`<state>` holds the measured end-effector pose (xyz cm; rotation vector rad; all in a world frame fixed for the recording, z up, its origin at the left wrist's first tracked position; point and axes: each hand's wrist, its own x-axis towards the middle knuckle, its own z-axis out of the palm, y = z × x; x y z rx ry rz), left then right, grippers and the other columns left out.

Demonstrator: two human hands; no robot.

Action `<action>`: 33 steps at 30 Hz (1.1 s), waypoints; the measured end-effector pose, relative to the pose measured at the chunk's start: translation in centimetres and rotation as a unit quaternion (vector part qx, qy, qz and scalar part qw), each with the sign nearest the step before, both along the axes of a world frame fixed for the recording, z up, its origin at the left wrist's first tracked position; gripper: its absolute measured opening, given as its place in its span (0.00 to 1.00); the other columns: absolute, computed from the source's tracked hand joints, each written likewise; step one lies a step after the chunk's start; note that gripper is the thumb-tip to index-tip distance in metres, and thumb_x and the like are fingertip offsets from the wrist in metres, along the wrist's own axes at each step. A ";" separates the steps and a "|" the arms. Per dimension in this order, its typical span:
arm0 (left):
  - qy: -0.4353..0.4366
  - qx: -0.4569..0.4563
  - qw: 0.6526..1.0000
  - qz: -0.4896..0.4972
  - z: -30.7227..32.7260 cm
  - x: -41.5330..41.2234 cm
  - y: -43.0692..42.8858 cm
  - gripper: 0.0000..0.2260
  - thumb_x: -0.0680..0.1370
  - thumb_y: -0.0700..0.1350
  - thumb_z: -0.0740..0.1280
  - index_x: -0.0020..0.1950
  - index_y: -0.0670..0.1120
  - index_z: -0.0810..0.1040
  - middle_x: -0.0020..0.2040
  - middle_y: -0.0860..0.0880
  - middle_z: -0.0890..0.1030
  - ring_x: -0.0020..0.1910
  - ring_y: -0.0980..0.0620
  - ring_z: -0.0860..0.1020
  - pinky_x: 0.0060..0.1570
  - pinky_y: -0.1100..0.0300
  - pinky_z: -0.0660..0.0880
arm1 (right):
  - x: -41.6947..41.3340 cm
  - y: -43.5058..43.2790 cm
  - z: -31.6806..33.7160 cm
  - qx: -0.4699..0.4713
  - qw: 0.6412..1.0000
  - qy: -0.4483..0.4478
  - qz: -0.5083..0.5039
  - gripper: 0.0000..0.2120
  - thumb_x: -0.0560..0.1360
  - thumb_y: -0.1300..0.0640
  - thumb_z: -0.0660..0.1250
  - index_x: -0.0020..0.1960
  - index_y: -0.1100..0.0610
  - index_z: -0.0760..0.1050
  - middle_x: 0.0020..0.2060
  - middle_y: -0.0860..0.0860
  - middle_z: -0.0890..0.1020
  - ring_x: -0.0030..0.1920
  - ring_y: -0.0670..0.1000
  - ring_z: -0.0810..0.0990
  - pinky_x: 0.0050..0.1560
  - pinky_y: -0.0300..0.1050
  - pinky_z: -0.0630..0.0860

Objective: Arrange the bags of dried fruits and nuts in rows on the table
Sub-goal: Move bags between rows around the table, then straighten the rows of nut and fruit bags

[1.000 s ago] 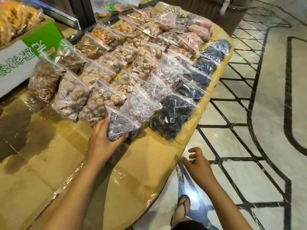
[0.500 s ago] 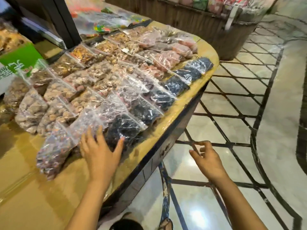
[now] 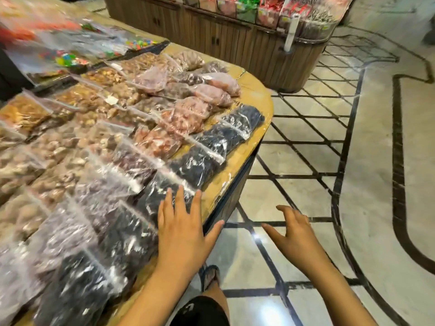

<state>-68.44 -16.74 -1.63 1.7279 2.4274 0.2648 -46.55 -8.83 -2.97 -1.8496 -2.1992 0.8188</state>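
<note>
Clear bags of dried fruits and nuts lie in slanted rows on the tan table point(image 3: 261, 100). The row nearest the edge holds dark, almost black fruit bags point(image 3: 207, 158). Beside it runs a row of purple-brown bags point(image 3: 131, 161), then pink bags point(image 3: 188, 116) and pale brown nut bags point(image 3: 47, 147) further left. My left hand point(image 3: 181, 234) hovers flat with straight fingers at the table's edge, its fingertips over a dark bag point(image 3: 153, 196); whether it touches is unclear. My right hand point(image 3: 294, 234) hangs over the floor, fingers loosely spread, holding nothing.
A wooden display counter point(image 3: 247, 48) with packaged sweets stands beyond the table's far end. Colourful candy bags point(image 3: 68, 60) lie at the table's back. To the right is a marble floor point(image 3: 306, 161) with dark lattice lines. My sandalled foot point(image 3: 209, 276) shows below the table edge.
The view has swung right along the table. My left hand moved from the purple-brown bag to the dark bags at the edge. My right hand stays empty over the floor.
</note>
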 end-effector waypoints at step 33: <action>-0.059 -0.008 0.892 0.447 2.0 -4.5 37.5 0.41 0.72 0.72 0.47 0.76 0.45 0.56 0.77 0.38 0.56 0.77 0.38 0.52 0.73 0.40 0.55 | -12.6 52.6 2.1 -0.042 0.926 0.029 0.375 0.26 0.76 0.43 0.64 0.71 0.49 0.63 0.67 0.51 0.71 0.67 0.53 0.68 0.65 0.51 0.69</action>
